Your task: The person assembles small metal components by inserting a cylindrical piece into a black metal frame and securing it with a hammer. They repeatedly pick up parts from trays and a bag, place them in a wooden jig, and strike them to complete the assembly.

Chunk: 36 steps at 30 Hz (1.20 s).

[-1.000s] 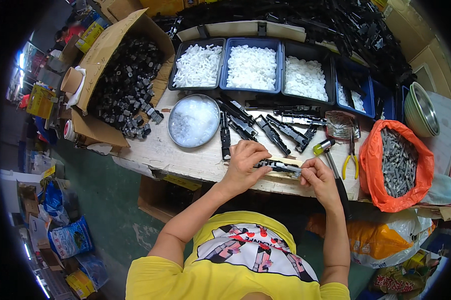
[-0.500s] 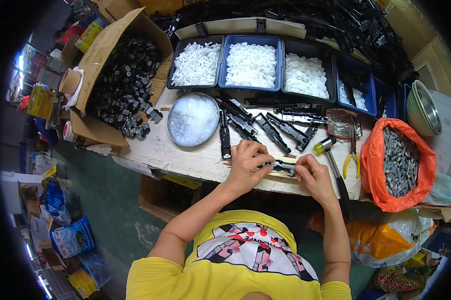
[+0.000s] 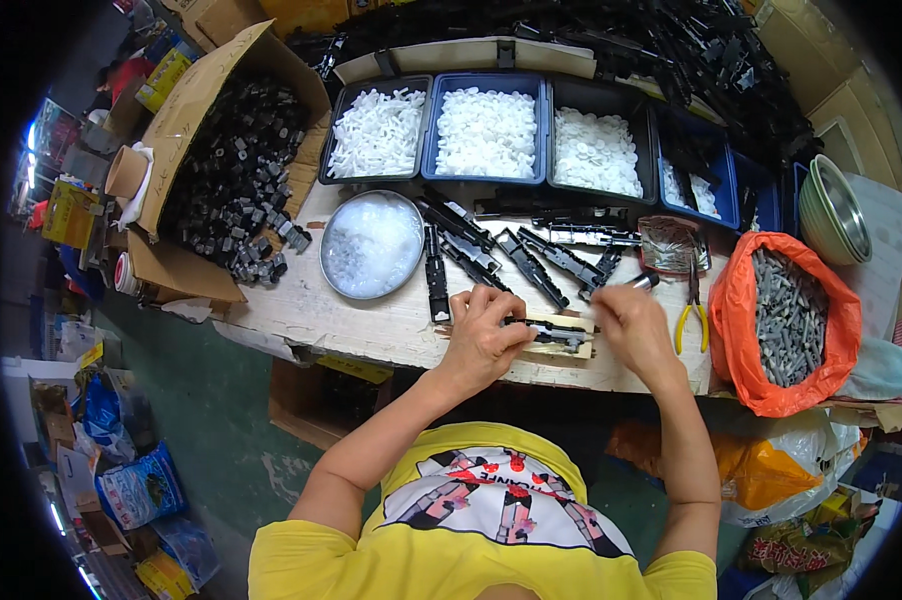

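Note:
My left hand [image 3: 481, 335] pinches a slim black plastic assembly [image 3: 553, 334] at its left end. The assembly lies along a pale wooden block [image 3: 578, 350] at the bench's front edge. Just to its right, my right hand [image 3: 633, 328] is closed and smeared by motion. A short dark, shiny part of the hammer [image 3: 645, 281] sticks out past its knuckles; the rest of the tool is hidden or blurred. Several similar black assemblies [image 3: 531, 268] lie beyond my hands. A round metal dish [image 3: 323, 262] of small translucent pieces stands at left.
Bins of white parts [image 3: 487, 130] line the back. At left, a cardboard box [image 3: 161, 190] spills black pieces. Yellow-handled pliers [image 3: 691, 325] lie right of my right hand, beside an orange bag [image 3: 736, 330] of grey parts. Stacked bowls [image 3: 821, 215] stand far right.
My right hand has left the assembly, moved up and right, and closed on the hammer, whose handle no longer lies on the bench. My left hand keeps hold of the assembly.

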### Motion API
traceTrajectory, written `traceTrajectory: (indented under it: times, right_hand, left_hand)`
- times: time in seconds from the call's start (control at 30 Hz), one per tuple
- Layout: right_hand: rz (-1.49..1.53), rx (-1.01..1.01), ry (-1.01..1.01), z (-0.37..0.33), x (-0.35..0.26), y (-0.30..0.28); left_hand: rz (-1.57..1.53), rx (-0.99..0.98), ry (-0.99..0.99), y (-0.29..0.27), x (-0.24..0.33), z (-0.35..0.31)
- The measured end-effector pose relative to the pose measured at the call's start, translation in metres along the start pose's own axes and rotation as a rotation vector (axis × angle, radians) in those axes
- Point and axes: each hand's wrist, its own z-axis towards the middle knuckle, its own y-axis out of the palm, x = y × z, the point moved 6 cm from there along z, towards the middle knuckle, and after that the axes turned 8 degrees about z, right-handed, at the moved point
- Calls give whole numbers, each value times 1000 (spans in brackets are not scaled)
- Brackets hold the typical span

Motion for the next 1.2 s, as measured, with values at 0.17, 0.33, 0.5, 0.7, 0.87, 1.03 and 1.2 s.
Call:
traceTrajectory:
  times: [0.17, 0.33, 0.5, 0.7, 0.87, 1.03, 1.2]
  right_hand:
    - [-476, -47, -141, 28, -1, -11]
    - [-512, -139, -235, 44, 6, 1]
    - [-467, -137, -386, 45, 7, 3]
    - [202, 21, -103, 49, 20, -16]
    - [1172, -12, 376, 36, 23, -8]
    - [721, -69, 392, 17, 10, 6]
    - [410, -134, 19, 5, -49, 6]
  left_hand:
    - [-25, 1, -15, -1, 1, -1]
    - [-31, 8, -6, 0, 1, -1]
    - [-23, 14, 10, 0, 0, -3]
    - [-32, 47, 10, 2, -1, -5]
    - [-43, 73, 2, -1, -1, -5]
    - [-134, 130, -147, -23, -8, -12]
    - [-207, 116, -312, -36, -30, -32]
